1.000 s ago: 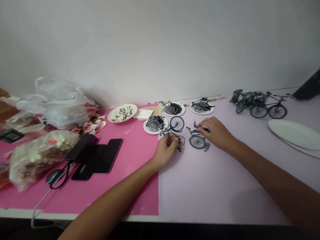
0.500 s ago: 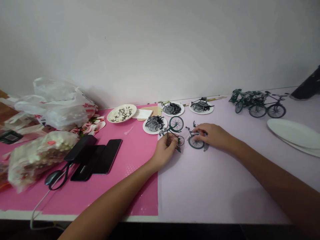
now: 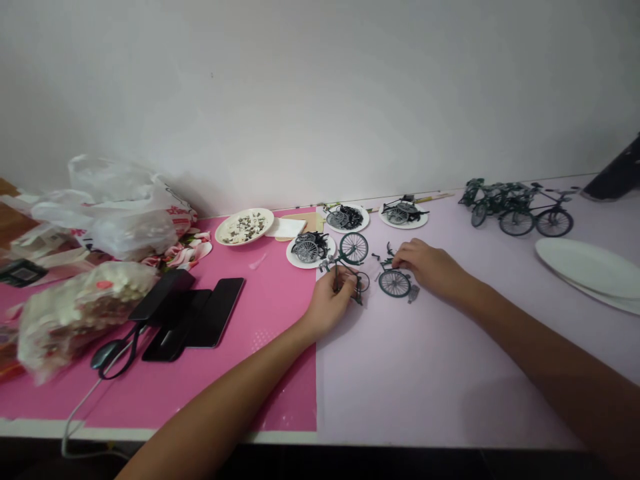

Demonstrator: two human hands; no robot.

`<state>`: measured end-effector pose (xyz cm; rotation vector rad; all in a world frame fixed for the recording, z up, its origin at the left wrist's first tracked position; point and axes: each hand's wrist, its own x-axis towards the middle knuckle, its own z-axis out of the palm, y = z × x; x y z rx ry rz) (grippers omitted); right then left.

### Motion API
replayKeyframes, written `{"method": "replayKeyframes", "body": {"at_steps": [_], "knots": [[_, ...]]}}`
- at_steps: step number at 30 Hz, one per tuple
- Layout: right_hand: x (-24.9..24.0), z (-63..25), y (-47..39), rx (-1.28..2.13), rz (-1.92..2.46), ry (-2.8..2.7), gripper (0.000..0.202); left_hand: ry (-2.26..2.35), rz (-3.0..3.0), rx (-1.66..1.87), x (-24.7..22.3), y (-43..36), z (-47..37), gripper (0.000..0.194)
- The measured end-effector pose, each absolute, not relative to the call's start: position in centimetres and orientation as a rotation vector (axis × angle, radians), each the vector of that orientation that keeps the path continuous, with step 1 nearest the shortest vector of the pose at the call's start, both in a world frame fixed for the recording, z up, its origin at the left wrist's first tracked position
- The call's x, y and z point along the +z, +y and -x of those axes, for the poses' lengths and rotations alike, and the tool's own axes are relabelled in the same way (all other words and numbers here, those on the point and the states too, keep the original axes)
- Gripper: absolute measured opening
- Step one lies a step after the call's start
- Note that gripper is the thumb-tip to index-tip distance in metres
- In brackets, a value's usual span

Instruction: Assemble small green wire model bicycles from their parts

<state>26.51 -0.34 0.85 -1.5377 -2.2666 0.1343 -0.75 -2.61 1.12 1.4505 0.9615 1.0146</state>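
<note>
Near the seam of the table covers, my left hand is closed on a dark green miniature bicycle. One wheel points away from me, and my fingers hide part of the frame. Just to the right, a second miniature bicycle, seemingly only partly assembled, has one large wheel showing. My right hand pinches its upper part with thumb and fingertips. Beyond my left hand is a small white plate heaped with grey wheels and dark parts. Two similar plates, the middle plate and the right plate, stand near the wall.
Several assembled miniature bicycles stand at the back right, with stacked white oval plates in front. A plate of small pieces sits back left. Phones, a cabled black device and plastic bags fill the left.
My right hand has shifted slightly up and right along the second bicycle, uncovering more of its wheel. My left hand keeps its hold, almost unmoved.
</note>
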Motion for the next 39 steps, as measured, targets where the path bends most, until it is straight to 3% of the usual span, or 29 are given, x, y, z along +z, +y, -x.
{"method": "replayKeyframes", "body": {"at_steps": [7,29,39], "knots": [[1.04,-26.71,0.1,0.132,1.338,-2.365,0.028,0.952,-1.455,1.017,1.18,-2.64,0.77,0.025],[1.43,-26.21,-0.2,-0.22,1.449,-2.111,0.019,0.961,-1.456,1.007,1.15,-2.68,0.75,0.02],[1.09,-26.18,0.06,-0.141,1.402,-2.132,0.023,0.961,-1.469,1.009,1.1,-2.6,0.75,0.018]]}}
